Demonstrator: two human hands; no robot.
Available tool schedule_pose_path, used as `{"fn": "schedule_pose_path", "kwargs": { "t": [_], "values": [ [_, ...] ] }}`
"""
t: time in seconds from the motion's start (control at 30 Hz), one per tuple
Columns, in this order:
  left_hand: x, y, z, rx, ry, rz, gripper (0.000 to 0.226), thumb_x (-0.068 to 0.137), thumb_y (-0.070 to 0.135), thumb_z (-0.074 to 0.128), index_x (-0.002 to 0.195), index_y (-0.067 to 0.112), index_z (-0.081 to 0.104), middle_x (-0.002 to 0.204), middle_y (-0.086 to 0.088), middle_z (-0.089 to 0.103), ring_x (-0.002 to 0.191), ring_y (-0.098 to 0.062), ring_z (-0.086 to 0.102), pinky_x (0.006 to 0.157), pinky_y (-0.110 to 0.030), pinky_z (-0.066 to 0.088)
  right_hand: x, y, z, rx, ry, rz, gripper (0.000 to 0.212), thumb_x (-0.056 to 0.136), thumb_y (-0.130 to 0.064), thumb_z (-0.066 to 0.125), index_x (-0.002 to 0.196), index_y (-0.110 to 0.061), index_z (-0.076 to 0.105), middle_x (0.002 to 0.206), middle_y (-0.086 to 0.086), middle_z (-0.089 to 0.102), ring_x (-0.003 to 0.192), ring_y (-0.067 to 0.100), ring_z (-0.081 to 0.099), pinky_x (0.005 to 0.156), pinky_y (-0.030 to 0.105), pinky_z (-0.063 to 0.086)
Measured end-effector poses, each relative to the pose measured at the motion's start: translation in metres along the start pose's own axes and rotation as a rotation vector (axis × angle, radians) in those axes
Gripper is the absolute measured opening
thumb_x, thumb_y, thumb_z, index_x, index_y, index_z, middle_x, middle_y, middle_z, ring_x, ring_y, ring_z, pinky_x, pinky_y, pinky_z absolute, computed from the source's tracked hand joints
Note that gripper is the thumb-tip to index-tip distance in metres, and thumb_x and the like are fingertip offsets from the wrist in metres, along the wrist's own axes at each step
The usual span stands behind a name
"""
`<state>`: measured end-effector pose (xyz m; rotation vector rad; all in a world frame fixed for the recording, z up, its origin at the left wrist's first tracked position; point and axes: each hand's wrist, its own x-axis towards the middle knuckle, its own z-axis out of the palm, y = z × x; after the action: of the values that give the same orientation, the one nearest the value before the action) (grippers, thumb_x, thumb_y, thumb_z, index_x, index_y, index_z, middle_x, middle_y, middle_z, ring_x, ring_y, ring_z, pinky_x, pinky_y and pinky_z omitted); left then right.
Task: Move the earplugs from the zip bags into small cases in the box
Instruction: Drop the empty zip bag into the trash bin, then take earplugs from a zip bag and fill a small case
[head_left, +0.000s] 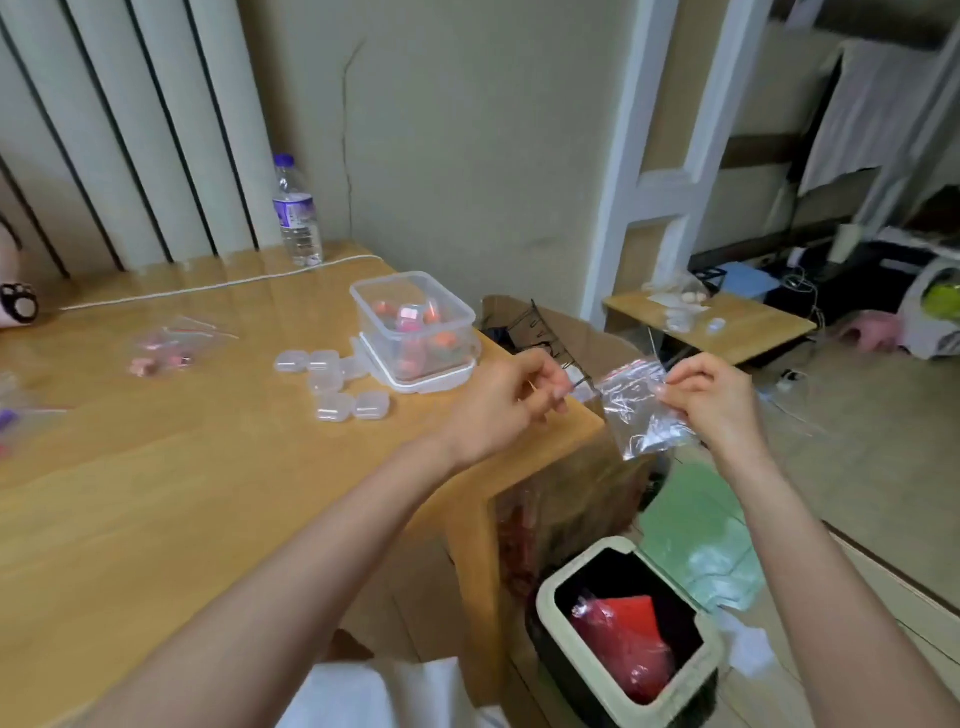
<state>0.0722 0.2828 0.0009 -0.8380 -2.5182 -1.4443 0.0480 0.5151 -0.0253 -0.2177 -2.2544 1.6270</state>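
Note:
Both hands hold a clear zip bag (641, 415) off the table's right corner, above the floor. My left hand (504, 402) pinches its left top edge; my right hand (709, 400) pinches the right top edge. The bag looks empty. A clear plastic box (415, 332) on the table holds several small cases with pink and orange earplugs. Several empty small clear cases (332, 382) lie left of the box. Zip bags with pink earplugs (166, 348) lie further left on the table.
An open bin (628, 631) with red waste stands on the floor below my hands. A water bottle (297, 213) and a white cable (208, 288) are at the table's back. A cardboard box (550, 332) stands behind the table corner. More bags (10, 421) lie at the left edge.

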Motion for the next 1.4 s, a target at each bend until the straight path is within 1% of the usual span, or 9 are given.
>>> {"fn": "schedule_pose_path", "kwargs": {
  "t": [0.17, 0.27, 0.47, 0.6, 0.73, 0.87, 1.07, 1.3, 1.4],
  "values": [
    [0.008, 0.005, 0.047, -0.014, -0.08, 0.068, 0.007, 0.094, 0.008, 0.052, 0.093, 0.009, 0.058, 0.081, -0.002, 0.067, 0.065, -0.01, 0.058, 0.066, -0.02, 0.048, -0.014, 0.108, -0.013, -0.3, 0.059, 0.195, 0.024, 0.073, -0.009, 0.076, 0.066, -0.03, 0.07, 0.082, 0.004, 0.074, 0.078, 0.021, 0.064, 0.069, 0.027, 0.046],
    [0.013, 0.007, 0.061, -0.032, -0.08, 0.081, 0.006, 0.094, 0.009, 0.052, 0.094, 0.01, 0.058, 0.083, -0.003, 0.068, 0.068, -0.013, 0.061, 0.07, -0.029, 0.053, -0.031, 0.17, -0.006, -0.471, -0.001, 0.304, 0.015, 0.081, -0.011, 0.067, 0.075, -0.021, 0.077, 0.092, 0.003, 0.074, 0.085, 0.027, 0.066, 0.068, 0.027, 0.047],
    [0.014, 0.007, 0.068, 0.013, -0.081, 0.093, 0.007, 0.094, 0.01, 0.053, 0.095, 0.01, 0.06, 0.085, -0.002, 0.069, 0.065, -0.003, 0.06, 0.066, -0.018, 0.049, -0.06, 0.252, 0.008, -0.594, -0.327, 0.507, 0.017, 0.085, -0.012, 0.061, 0.081, -0.021, 0.076, 0.095, 0.008, 0.072, 0.095, 0.026, 0.065, 0.076, 0.025, 0.045],
    [0.016, 0.007, 0.063, 0.023, -0.085, 0.083, 0.006, 0.094, 0.01, 0.054, 0.094, 0.011, 0.06, 0.084, -0.001, 0.069, 0.067, -0.007, 0.062, 0.067, -0.019, 0.05, -0.064, 0.26, 0.009, -0.616, -0.38, 0.486, 0.02, 0.084, -0.012, 0.066, 0.103, -0.012, 0.072, 0.112, 0.006, 0.069, 0.105, 0.021, 0.063, 0.088, 0.024, 0.043],
    [0.016, 0.006, 0.056, 0.035, -0.065, 0.082, 0.005, 0.093, 0.012, 0.054, 0.093, 0.013, 0.059, 0.085, 0.001, 0.069, 0.07, -0.014, 0.063, 0.068, -0.024, 0.05, -0.041, 0.226, 0.01, -0.545, -0.255, 0.406, 0.016, 0.086, -0.009, 0.062, 0.096, -0.008, 0.074, 0.107, 0.011, 0.07, 0.104, 0.028, 0.062, 0.089, 0.028, 0.046],
    [0.014, 0.007, 0.043, 0.048, -0.026, 0.063, 0.004, 0.093, 0.015, 0.055, 0.093, 0.018, 0.058, 0.084, 0.01, 0.061, 0.068, -0.011, 0.062, 0.062, -0.016, 0.044, -0.009, 0.141, 0.01, -0.249, -0.191, 0.282, 0.015, 0.088, -0.006, 0.06, 0.097, -0.01, 0.071, 0.1, 0.009, 0.069, 0.076, 0.019, 0.062, 0.062, 0.012, 0.047],
    [0.007, -0.001, 0.006, 0.061, 0.06, 0.011, 0.007, 0.093, 0.014, 0.055, 0.099, 0.012, 0.059, 0.088, 0.008, 0.059, 0.069, -0.015, 0.062, 0.061, -0.02, 0.045, 0.011, -0.008, 0.023, -0.014, -0.145, -0.035, 0.017, 0.09, -0.005, 0.057, 0.093, -0.017, 0.068, 0.091, 0.007, 0.07, 0.074, 0.015, 0.064, 0.069, 0.021, 0.054],
    [-0.023, -0.023, -0.053, 0.095, 0.217, -0.082, 0.006, 0.092, 0.012, 0.056, 0.097, 0.011, 0.057, 0.096, 0.001, 0.062, 0.069, -0.019, 0.064, 0.058, -0.015, 0.045, -0.014, -0.103, 0.104, 0.08, -0.371, -0.213, 0.016, 0.092, -0.004, 0.053, 0.1, -0.003, 0.067, 0.081, 0.008, 0.066, 0.061, 0.011, 0.058, 0.059, 0.017, 0.049],
    [-0.043, -0.038, -0.083, 0.102, 0.3, -0.154, 0.008, 0.091, 0.011, 0.056, 0.099, 0.009, 0.058, 0.093, 0.005, 0.061, 0.065, -0.012, 0.062, 0.057, -0.015, 0.046, -0.027, -0.117, 0.155, 0.11, -0.494, -0.249, 0.013, 0.091, -0.002, 0.053, 0.094, -0.005, 0.066, 0.074, 0.004, 0.064, 0.052, 0.004, 0.055, 0.055, 0.016, 0.046]
  ]
}}
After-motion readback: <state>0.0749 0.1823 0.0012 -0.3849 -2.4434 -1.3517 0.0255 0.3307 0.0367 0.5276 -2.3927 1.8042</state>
